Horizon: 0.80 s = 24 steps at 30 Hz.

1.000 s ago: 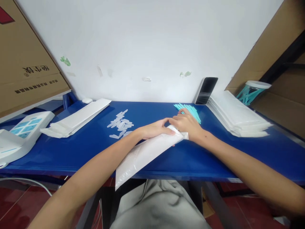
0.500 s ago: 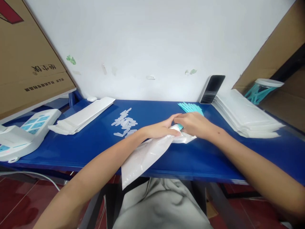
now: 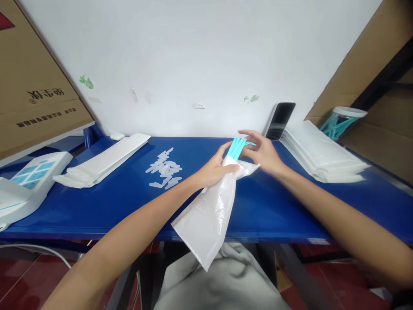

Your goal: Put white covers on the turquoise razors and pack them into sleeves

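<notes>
My left hand [image 3: 213, 169] is closed round the mouth of a long white plastic bag [image 3: 209, 215], which hangs off the front edge of the blue table [image 3: 106, 198]. A bunch of teal sticks [image 3: 235, 148] pokes out of the bag's mouth. My right hand [image 3: 263, 151] pinches the top of the teal sticks, with its other fingers spread.
Small clear pieces [image 3: 163, 168] lie scattered left of my hands. White bags are stacked at the left [image 3: 103, 161] and right [image 3: 319, 157]. A phone [image 3: 279, 121] leans on the wall. A white device [image 3: 24, 183] sits far left, a teal-and-white cup [image 3: 342, 122] far right, with cardboard boxes [image 3: 35, 86] around.
The bag has been lifted from lying flat to hanging off the table edge. My right hand has brought the teal sticks into the bag's mouth and risen with them.
</notes>
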{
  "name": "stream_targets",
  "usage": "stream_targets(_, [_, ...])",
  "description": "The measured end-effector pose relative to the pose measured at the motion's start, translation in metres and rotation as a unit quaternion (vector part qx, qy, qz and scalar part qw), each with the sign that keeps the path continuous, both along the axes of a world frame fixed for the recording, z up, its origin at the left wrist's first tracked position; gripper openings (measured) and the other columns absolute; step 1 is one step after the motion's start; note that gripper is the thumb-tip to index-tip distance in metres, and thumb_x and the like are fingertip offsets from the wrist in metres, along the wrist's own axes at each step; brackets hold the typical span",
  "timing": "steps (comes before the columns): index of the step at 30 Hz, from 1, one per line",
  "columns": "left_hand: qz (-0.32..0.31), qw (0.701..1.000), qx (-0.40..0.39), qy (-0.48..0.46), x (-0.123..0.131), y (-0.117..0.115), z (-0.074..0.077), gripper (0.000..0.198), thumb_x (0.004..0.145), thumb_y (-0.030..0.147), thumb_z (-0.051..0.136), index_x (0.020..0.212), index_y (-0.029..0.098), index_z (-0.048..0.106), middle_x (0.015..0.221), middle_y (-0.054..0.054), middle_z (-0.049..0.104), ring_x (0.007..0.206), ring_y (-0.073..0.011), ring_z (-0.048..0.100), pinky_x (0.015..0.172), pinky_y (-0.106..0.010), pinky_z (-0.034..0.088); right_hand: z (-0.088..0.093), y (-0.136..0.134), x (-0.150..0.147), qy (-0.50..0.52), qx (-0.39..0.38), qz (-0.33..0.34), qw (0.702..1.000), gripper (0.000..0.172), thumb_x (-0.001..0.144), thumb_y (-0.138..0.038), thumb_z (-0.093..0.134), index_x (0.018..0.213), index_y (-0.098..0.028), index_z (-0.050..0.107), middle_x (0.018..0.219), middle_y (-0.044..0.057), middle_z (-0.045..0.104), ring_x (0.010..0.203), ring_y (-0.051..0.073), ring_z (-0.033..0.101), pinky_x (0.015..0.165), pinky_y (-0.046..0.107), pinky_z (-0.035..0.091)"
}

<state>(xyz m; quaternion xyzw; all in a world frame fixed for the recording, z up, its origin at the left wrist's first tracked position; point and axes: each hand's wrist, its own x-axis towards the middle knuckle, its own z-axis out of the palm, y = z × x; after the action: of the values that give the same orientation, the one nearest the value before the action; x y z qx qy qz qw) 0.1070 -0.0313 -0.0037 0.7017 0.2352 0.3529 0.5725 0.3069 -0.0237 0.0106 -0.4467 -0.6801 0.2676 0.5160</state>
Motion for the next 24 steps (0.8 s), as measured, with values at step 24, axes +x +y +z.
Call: stream_targets(24, [0.042, 0.996, 0.064, 0.038, -0.004, 0.008, -0.011, 0.091, 0.087, 0.032, 0.070, 0.160, 0.027, 0.016, 0.149, -0.013, 0.049, 0.133, -0.0300, 0.052, 0.112, -0.049, 0.041, -0.004, -0.010, -0.013, 0.138, -0.096, 0.079, 0.983, 0.032, 0.087, -0.048, 0.065, 0.099, -0.022, 0.080, 0.101, 0.006, 0.079, 0.096, 0.025, 0.074, 0.099, 0.045, 0.055])
